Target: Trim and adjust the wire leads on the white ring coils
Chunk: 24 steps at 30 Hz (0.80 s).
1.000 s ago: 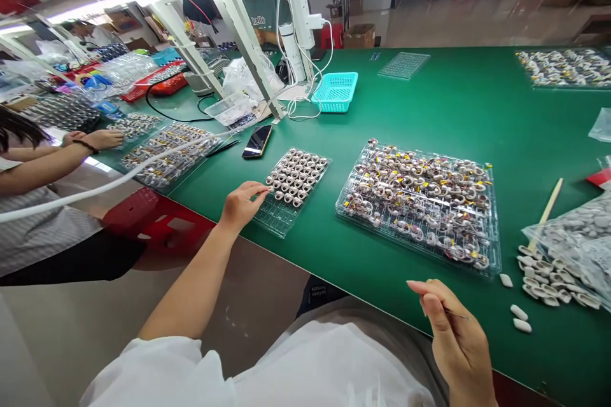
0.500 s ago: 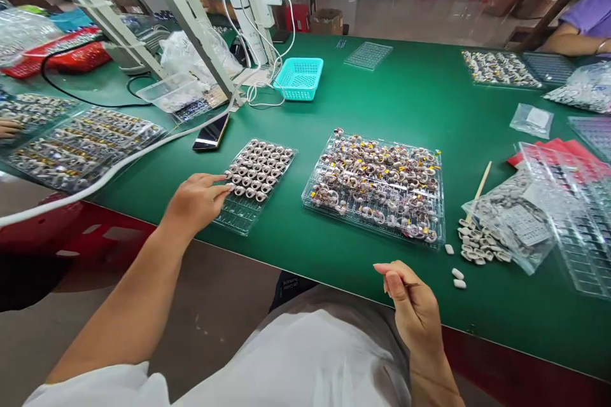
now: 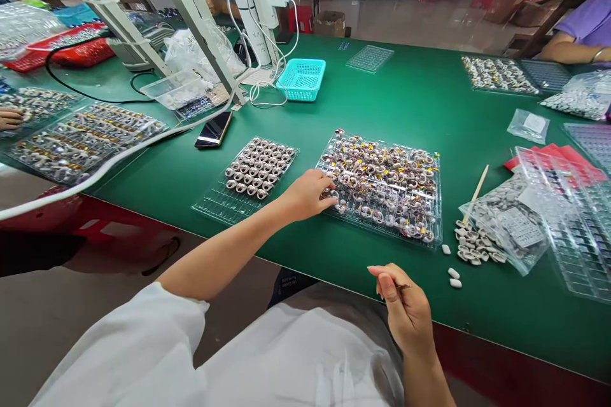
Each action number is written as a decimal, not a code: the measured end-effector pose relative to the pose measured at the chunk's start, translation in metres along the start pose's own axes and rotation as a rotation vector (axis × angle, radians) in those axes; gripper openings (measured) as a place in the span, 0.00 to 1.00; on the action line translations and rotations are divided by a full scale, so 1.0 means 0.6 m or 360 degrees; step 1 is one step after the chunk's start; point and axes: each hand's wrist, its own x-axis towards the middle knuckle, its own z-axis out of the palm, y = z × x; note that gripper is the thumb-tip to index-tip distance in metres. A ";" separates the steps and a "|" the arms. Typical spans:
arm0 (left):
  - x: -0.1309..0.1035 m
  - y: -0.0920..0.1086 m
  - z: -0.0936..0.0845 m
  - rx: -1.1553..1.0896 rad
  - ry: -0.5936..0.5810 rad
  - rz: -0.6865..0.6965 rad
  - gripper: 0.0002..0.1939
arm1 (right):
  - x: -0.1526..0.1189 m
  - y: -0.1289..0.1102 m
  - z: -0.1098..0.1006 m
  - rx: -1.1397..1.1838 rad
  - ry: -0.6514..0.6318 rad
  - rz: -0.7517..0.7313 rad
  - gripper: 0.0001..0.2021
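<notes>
My left hand (image 3: pixel 310 194) reaches to the front left corner of a clear plastic tray (image 3: pixel 439 229), its thumb and fingers closing around a small whitish ring-shaped part (image 3: pixel 333 196). Many such parts with yellow bits and dark wires fill this tray. To its left lies a smaller clear tray (image 3: pixel 217 206) with neat rows of whitish ring-shaped parts (image 3: pixel 255 168); its front rows hold none. Near the table edge my right hand (image 3: pixel 405 299) is closed, thumb against fingers, with a thin dark pointed thing sticking out, too small to name.
Loose whitish shells (image 3: pixel 477 247), a wooden stick (image 3: pixel 478 184) and a bag of shells (image 3: pixel 520 229) lie right, beside stacked clear trays (image 3: pixel 568 222). A phone (image 3: pixel 214 130), a turquoise basket (image 3: pixel 301 79) and a white cable (image 3: pixel 119 165) are left. Other people sit at the table.
My left hand has left the rows of the smaller tray and moved right to the corner of the fuller tray. My right hand has barely moved.
</notes>
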 end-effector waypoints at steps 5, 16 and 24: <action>0.011 0.004 -0.004 0.0038 -0.0078 0.0008 0.09 | -0.002 -0.002 0.000 0.0012 -0.0010 -0.0022 0.11; -0.017 0.016 0.014 -0.0033 0.0448 0.0168 0.03 | 0.012 -0.013 0.003 0.0044 -0.0034 -0.0069 0.11; -0.067 0.116 0.037 -0.0333 0.0327 0.0513 0.03 | 0.036 -0.019 0.013 -0.0078 0.0180 0.0122 0.10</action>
